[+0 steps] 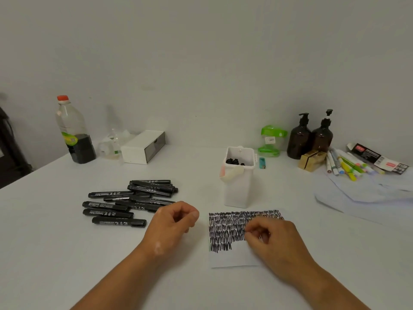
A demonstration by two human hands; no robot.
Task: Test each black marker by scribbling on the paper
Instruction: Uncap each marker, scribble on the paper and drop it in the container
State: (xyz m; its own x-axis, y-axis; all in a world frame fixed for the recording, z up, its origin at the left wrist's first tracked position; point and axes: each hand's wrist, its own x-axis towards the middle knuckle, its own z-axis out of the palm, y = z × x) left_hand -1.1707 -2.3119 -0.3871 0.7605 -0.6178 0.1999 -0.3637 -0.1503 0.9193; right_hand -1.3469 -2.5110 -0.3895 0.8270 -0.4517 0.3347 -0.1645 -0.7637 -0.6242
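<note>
— Where does the head view look from?
— From above the near edge of the white table (67, 253), facing forward and down toward the far wall (201, 52).
— How near is it?
— Close. Both forearms enter from the bottom edge, with the left hand (172, 222) and right hand (274, 238) at near centre.
— And how wide?
— Wide enough to take in the plastic bottle (73, 133) far left and the pump bottles (299, 139) far right.
</note>
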